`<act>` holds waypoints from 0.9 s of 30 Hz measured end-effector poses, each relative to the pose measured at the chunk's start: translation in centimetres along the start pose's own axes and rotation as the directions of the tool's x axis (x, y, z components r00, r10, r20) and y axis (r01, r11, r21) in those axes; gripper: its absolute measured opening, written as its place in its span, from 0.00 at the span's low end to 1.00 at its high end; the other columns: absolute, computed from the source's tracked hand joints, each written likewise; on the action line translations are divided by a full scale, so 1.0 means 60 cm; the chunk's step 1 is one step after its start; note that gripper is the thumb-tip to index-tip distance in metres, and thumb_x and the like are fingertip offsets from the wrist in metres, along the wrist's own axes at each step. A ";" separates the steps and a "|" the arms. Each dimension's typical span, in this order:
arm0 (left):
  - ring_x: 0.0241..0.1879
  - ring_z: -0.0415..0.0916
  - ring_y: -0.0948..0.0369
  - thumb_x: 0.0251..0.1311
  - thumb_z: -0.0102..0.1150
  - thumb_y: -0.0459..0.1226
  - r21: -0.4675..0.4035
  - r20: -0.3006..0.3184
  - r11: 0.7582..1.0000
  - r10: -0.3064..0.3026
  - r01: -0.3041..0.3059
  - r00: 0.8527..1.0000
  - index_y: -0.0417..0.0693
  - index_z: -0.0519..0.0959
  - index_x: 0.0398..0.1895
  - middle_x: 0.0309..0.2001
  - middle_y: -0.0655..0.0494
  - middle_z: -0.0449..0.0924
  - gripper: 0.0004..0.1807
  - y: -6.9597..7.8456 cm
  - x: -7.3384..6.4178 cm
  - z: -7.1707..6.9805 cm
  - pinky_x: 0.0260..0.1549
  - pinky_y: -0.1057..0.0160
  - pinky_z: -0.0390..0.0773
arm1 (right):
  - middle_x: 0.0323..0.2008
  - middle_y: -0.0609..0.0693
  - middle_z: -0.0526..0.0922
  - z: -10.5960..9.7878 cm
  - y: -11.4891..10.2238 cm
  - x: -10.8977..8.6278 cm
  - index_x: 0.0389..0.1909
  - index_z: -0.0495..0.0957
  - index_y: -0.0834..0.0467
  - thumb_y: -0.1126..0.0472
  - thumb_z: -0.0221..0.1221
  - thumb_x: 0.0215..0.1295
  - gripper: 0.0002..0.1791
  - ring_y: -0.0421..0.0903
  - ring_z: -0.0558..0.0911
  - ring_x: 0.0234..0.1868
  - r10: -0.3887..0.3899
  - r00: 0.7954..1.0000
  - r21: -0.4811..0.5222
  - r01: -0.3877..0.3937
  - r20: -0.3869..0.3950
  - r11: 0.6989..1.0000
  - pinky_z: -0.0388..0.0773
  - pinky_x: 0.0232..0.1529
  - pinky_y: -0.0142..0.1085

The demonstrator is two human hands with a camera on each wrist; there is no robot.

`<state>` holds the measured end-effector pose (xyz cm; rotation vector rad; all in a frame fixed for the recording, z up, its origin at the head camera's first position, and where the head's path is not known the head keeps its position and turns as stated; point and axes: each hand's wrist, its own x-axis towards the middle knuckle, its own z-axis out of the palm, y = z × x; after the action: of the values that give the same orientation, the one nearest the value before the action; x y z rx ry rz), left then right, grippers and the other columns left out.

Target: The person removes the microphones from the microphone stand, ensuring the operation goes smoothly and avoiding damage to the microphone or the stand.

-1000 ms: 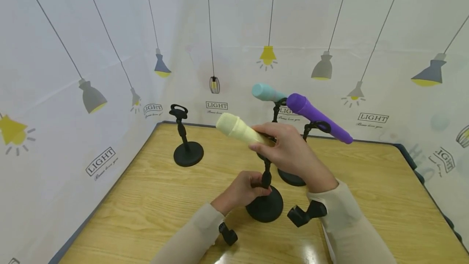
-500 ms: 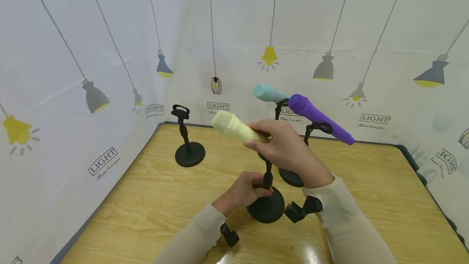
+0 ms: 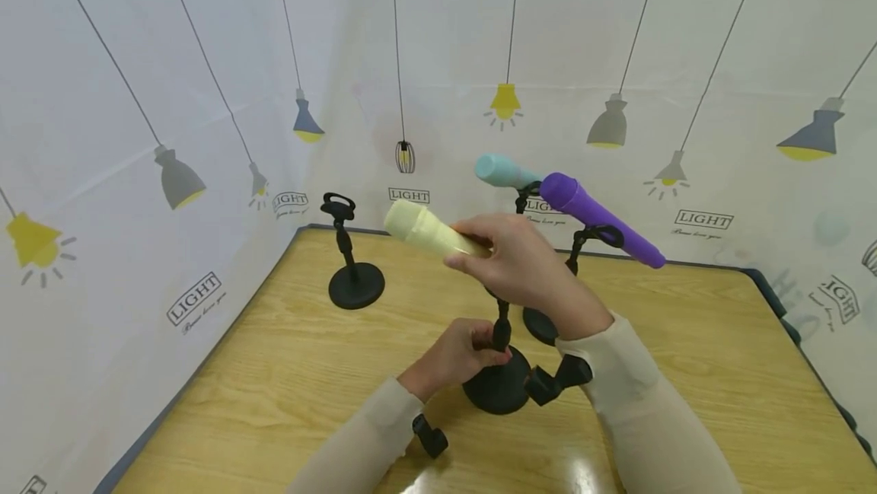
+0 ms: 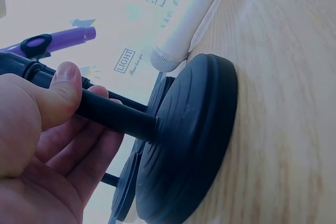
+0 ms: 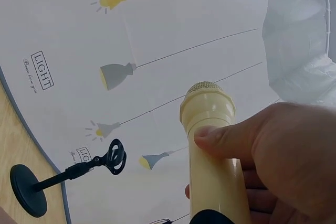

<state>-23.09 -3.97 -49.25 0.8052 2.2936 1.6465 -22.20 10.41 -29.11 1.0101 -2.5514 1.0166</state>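
Observation:
My right hand [image 3: 521,258] grips a pale yellow microphone [image 3: 428,229], its head pointing up and left. The thumb lies along its body in the right wrist view, where a black clip edge [image 5: 211,217] overlaps the microphone's lower end. Below it, my left hand [image 3: 455,353] holds the pole of a black desktop microphone stand [image 3: 496,391], just above its round base. The left wrist view shows thumb and fingers around that pole [image 4: 113,113], with the base close to the wooden table. The right hand hides most of this stand's top.
Behind the hands, a purple microphone [image 3: 603,220] and a teal microphone [image 3: 503,171] rest in stands. Another stand [image 3: 356,286] with a bare clip is at the back left. A white microphone [image 4: 191,22] lies on the table [image 3: 274,372]. Printed fabric walls [image 3: 438,37] enclose the back and sides.
My right hand has shifted left and slightly up with the yellow microphone. The left hand keeps its hold low on the stand, nearly in the same place.

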 end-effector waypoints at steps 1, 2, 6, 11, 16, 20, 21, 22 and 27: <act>0.39 0.87 0.73 0.68 0.72 0.30 0.000 0.000 1.000 -0.001 0.001 1.000 0.37 0.88 0.39 0.40 0.45 0.93 0.02 0.001 0.000 0.000 0.47 0.71 0.85 | 0.47 0.55 0.92 0.000 -0.001 0.002 0.58 0.88 0.61 0.60 0.72 0.71 0.17 0.48 0.88 0.41 -0.003 1.000 0.001 0.003 0.002 1.000 0.88 0.44 0.46; 0.39 0.87 0.73 0.68 0.72 0.30 -0.001 0.001 1.000 -0.002 0.002 1.000 0.37 0.88 0.39 0.40 0.45 0.93 0.03 0.001 0.000 -0.001 0.47 0.71 0.85 | 0.47 0.55 0.92 0.000 -0.002 0.003 0.58 0.88 0.61 0.60 0.72 0.71 0.18 0.48 0.88 0.41 -0.004 1.000 0.001 0.004 0.002 1.000 0.88 0.43 0.46; 0.39 0.87 0.73 0.68 0.72 0.29 -0.003 0.007 1.000 0.004 -0.004 1.000 0.36 0.88 0.40 0.41 0.44 0.93 0.03 0.002 0.000 -0.001 0.47 0.71 0.85 | 0.47 0.55 0.93 0.003 -0.006 0.010 0.58 0.88 0.61 0.60 0.72 0.71 0.18 0.46 0.87 0.39 -0.019 1.000 0.009 0.020 -0.003 1.000 0.87 0.42 0.44; 0.39 0.87 0.73 0.68 0.71 0.28 -0.030 0.018 1.000 0.011 -0.011 1.000 0.34 0.87 0.40 0.42 0.43 0.93 0.03 -0.001 0.001 0.001 0.47 0.71 0.86 | 0.47 0.53 0.92 0.006 -0.014 0.019 0.58 0.88 0.60 0.59 0.71 0.72 0.17 0.44 0.86 0.38 -0.025 1.000 0.028 0.025 0.004 0.999 0.85 0.41 0.42; 0.40 0.88 0.71 0.69 0.70 0.28 -0.042 0.020 0.999 0.007 -0.006 1.000 0.35 0.87 0.40 0.43 0.42 0.93 0.03 0.000 -0.001 0.000 0.47 0.71 0.86 | 0.46 0.53 0.93 0.009 -0.020 0.030 0.58 0.88 0.60 0.59 0.71 0.72 0.17 0.45 0.86 0.38 -0.022 1.000 0.040 0.022 0.012 0.999 0.86 0.42 0.42; 0.40 0.88 0.71 0.68 0.71 0.28 -0.045 0.019 0.999 -0.009 0.010 1.000 0.35 0.87 0.40 0.43 0.42 0.93 0.02 0.001 -0.002 -0.003 0.46 0.70 0.87 | 0.48 0.54 0.93 0.010 -0.025 0.036 0.58 0.88 0.61 0.59 0.71 0.72 0.18 0.45 0.87 0.39 -0.028 1.000 0.031 0.028 0.012 0.999 0.87 0.44 0.43; 0.39 0.88 0.72 0.68 0.71 0.28 -0.037 0.017 0.999 -0.012 0.012 1.000 0.36 0.88 0.40 0.43 0.42 0.93 0.01 0.000 -0.002 -0.003 0.46 0.70 0.87 | 0.48 0.54 0.93 0.011 -0.027 0.038 0.59 0.88 0.61 0.59 0.71 0.72 0.18 0.46 0.87 0.40 -0.031 0.999 0.032 0.031 0.013 0.999 0.87 0.44 0.43; 0.39 0.87 0.72 0.68 0.70 0.27 -0.026 0.013 1.000 -0.012 0.012 1.000 0.37 0.88 0.40 0.43 0.43 0.93 0.01 0.000 -0.001 -0.003 0.45 0.70 0.87 | 0.48 0.54 0.93 0.011 -0.030 0.040 0.59 0.88 0.61 0.59 0.71 0.72 0.18 0.46 0.87 0.40 -0.033 0.999 0.034 0.033 0.013 0.999 0.87 0.44 0.43; 0.37 0.85 0.72 0.68 0.63 0.20 0.044 0.014 0.998 0.036 -0.036 0.999 0.38 0.89 0.40 0.41 0.43 0.92 0.09 -0.007 0.002 0.002 0.43 0.71 0.85 | 0.48 0.53 0.92 0.020 -0.044 0.052 0.61 0.87 0.60 0.58 0.70 0.73 0.19 0.45 0.85 0.39 -0.039 0.998 0.022 0.038 0.042 0.999 0.85 0.43 0.41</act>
<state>-23.24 -3.92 -49.64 0.8691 2.3273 1.6063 -22.70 6.60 -27.28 1.0940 -2.5496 1.0253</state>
